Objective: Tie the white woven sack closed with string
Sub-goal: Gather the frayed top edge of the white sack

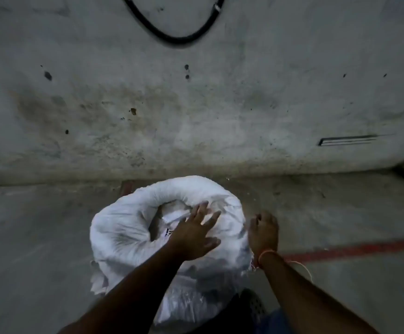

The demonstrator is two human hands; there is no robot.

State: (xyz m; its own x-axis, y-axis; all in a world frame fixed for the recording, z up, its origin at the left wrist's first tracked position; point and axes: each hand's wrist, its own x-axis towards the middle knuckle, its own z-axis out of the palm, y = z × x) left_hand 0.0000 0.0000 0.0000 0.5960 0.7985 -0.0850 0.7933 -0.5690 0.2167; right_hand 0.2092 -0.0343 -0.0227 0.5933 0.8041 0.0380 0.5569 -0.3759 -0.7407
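Observation:
The white woven sack (128,227) stands upright on the concrete floor right in front of me, its mouth open with the rim rolled outward. My left hand (195,233) lies flat with spread fingers over the right side of the mouth. My right hand (263,231) grips the sack's outer right rim with curled fingers. An orange thread (303,267) hangs from my right wrist. I see no loose tying string apart from it.
A stained grey wall (196,92) rises just behind the sack, with a black cable loop (176,39) hanging on it. A red painted line (355,248) crosses the floor to the right. My foot in a dark shoe (254,304) is below the sack.

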